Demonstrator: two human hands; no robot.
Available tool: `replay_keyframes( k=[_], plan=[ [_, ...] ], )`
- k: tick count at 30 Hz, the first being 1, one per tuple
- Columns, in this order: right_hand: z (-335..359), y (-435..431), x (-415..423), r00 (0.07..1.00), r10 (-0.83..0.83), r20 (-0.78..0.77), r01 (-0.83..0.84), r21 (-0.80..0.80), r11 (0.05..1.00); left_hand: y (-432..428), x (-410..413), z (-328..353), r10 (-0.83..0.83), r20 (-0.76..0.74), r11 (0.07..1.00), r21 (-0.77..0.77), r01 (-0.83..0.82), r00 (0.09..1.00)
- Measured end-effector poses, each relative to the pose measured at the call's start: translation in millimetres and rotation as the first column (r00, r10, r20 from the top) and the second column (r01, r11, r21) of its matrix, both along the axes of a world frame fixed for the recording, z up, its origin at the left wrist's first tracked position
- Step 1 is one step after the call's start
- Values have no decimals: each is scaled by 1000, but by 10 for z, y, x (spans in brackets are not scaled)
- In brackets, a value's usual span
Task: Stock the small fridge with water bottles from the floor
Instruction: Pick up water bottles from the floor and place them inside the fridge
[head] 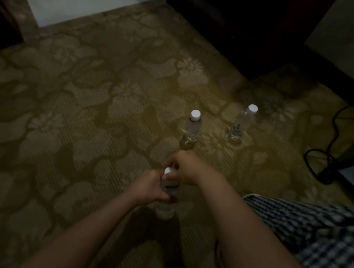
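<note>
Two hands on the nearest clear plastic water bottle with a white cap [164, 211].
The left hand [149, 186] curls its fingers round the bottle's middle, apparently to carry its weight. The right hand [186, 168] closes its fingers over the cap and neck from above, likely to steady the top. Blur hides whether they pinch the cap itself, and whether the base is on the floor. Just beyond the right fingertips a second clear white-capped bottle [192, 127] stands upright on the olive flower-patterned carpet [83, 121]. A third clear white-capped bottle [242, 124] stands farther off to their right. Both are untouched, with caps up for easy grabbing. No fridge can be made out; a dark cabinet [232, 17] looms well beyond the fingers.
</note>
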State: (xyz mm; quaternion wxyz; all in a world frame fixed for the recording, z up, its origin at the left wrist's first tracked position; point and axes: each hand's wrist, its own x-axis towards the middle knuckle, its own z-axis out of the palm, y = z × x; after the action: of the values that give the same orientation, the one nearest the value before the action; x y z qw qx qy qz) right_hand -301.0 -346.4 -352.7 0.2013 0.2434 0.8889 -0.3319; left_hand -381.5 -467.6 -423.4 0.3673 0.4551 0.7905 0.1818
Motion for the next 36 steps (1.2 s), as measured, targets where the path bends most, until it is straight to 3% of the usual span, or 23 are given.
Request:
replay_keyframes(
  k=[4, 11, 15, 22, 31, 36],
  plan=[
    [406, 31, 182, 998, 28, -56, -22, 105, 994, 126, 63, 436, -28, 26, 998, 63, 27, 999],
    [1273, 102, 786, 930, -123, -346, 168, 103, 980, 405, 260, 1413, -120, 67, 960, 261, 98, 991],
    [1687, 213, 1178, 830, -251, -498, 326, 69, 943, 610, 482, 1856, -186, 133, 911, 394, 120, 974],
    [2236, 520, 1889, 575, -320, -753, 533, 48, 845, 1185, 1174, 2397, -295, 268, 794, 603, 79, 917],
    [2555, 1033, 2747, 336, -381, -862, 681, -57, 730, 2054, 2104, 2857, -477, 250, 688, 703, 181, 843],
    [2605, 1319, 3209, 257, -368, -894, 810, -9, 587, 2400, 2615, 2925, -553, 318, 700, 679, 222, 770]
  ],
)
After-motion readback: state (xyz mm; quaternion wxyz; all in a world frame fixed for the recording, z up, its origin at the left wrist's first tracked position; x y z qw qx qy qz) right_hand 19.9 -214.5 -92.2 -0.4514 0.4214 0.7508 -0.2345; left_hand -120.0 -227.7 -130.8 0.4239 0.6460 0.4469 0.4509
